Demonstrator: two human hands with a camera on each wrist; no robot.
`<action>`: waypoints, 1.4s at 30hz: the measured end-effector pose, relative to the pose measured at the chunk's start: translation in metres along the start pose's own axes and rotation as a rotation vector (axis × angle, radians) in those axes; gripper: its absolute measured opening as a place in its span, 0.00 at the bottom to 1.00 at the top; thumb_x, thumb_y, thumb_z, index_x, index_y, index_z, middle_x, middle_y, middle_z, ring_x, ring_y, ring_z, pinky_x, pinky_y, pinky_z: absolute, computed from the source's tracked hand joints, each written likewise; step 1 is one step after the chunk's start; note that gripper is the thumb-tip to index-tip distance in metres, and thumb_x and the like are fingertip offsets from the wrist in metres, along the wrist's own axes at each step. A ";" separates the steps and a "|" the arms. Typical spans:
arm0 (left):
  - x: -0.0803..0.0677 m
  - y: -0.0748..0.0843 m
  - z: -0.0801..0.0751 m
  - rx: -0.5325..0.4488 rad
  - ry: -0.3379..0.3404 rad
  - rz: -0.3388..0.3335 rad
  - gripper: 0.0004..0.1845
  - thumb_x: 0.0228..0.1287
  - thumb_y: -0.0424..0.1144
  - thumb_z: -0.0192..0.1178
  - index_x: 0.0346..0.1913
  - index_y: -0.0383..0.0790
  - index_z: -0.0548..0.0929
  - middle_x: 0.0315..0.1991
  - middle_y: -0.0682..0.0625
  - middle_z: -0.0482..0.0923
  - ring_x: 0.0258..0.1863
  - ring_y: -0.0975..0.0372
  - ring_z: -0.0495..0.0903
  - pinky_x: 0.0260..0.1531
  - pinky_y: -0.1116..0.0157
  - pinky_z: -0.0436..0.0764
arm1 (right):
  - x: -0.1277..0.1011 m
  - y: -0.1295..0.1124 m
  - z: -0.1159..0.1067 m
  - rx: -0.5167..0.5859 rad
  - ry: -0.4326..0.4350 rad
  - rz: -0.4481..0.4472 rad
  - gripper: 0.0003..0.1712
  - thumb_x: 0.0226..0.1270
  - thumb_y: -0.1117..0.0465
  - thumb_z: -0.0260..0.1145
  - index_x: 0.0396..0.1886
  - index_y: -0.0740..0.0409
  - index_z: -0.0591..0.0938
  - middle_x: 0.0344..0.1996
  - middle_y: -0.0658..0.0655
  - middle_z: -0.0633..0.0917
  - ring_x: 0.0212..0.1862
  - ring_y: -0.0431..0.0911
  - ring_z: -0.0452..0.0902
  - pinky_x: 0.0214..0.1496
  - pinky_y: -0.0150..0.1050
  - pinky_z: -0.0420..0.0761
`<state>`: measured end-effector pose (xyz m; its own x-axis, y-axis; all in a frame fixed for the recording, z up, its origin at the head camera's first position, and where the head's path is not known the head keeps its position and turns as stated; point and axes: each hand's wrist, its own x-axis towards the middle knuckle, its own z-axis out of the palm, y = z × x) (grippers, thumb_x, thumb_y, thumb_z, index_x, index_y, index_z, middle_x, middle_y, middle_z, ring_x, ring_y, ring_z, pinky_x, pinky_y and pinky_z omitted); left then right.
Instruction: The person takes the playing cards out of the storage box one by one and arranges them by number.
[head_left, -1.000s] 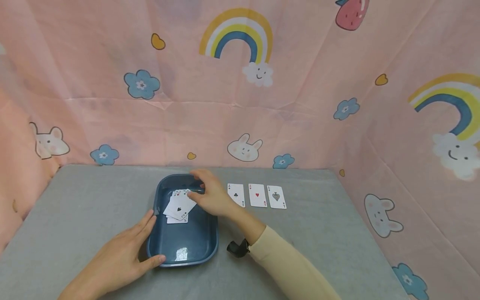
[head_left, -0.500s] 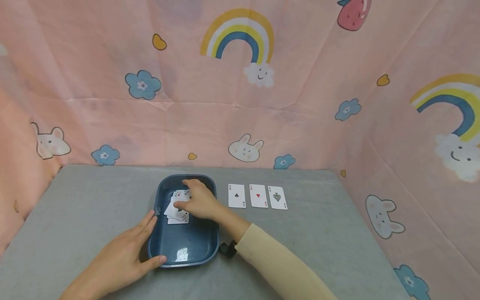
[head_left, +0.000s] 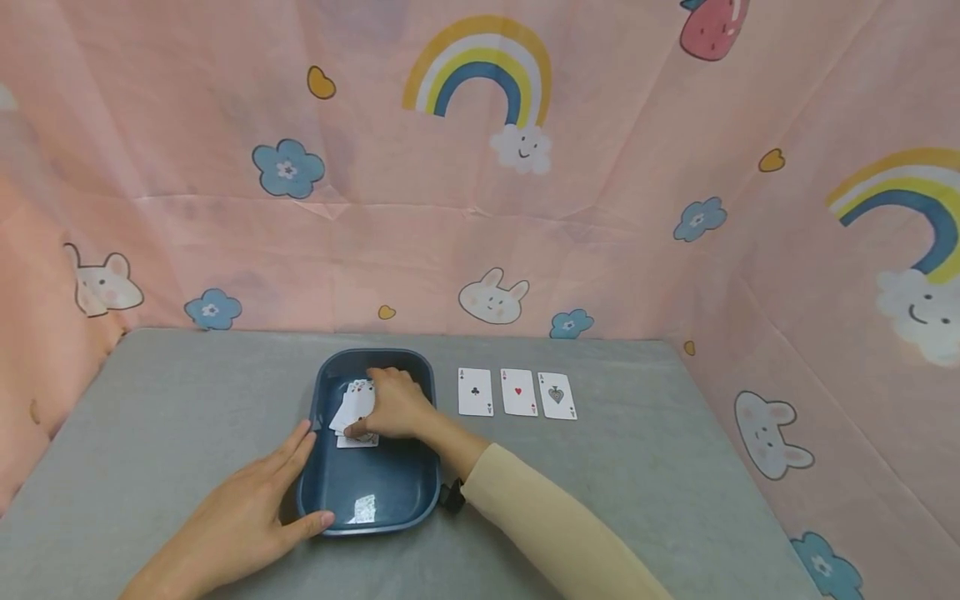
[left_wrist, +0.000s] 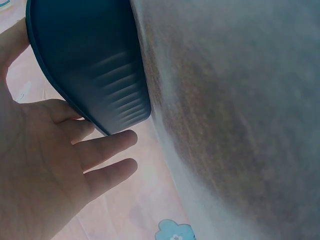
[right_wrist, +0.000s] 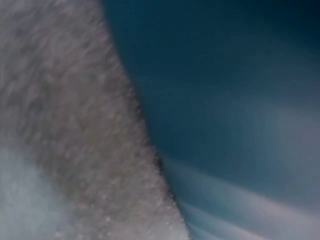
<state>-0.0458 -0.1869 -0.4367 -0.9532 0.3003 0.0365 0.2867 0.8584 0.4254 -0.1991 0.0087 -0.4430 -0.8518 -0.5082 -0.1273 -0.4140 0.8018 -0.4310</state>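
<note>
A dark blue tray [head_left: 367,492] stands on the grey cloth, holding a small fanned pile of white playing cards [head_left: 348,412]. My left hand [head_left: 240,508] rests against its left side, fingers fairly straight along the wall and thumb over the near-left rim. The left wrist view shows that hand [left_wrist: 45,150] with its fingertips at the tray's outer wall. My right hand [head_left: 401,406] reaches in over the right rim, thumb at the near part of the pile. Its other fingers are largely hidden, and I cannot tell whether it pinches a card.
Right of the tray, the ace of clubs [head_left: 476,392], ace of hearts [head_left: 519,392] and ace of spades [head_left: 557,396] lie face up in a row. A pink patterned curtain [head_left: 600,133] rises behind the grey-covered table [head_left: 622,483].
My right hand has come left and down from the tray's far-right rim onto the card pile, its thumb now lower over the cards. My left hand stays at the tray's side.
</note>
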 end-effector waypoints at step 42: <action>0.000 0.001 -0.002 -0.017 -0.003 -0.005 0.58 0.61 0.74 0.64 0.79 0.32 0.66 0.81 0.38 0.59 0.68 0.38 0.74 0.60 0.36 0.76 | -0.005 -0.005 -0.010 -0.130 -0.067 -0.146 0.56 0.50 0.51 0.86 0.78 0.57 0.71 0.69 0.58 0.77 0.65 0.51 0.73 0.69 0.52 0.74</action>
<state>-0.0457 -0.1872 -0.4350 -0.9541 0.2978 0.0314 0.2807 0.8524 0.4411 -0.1961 0.0102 -0.4317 -0.7582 -0.6383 -0.1330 -0.5730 0.7497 -0.3312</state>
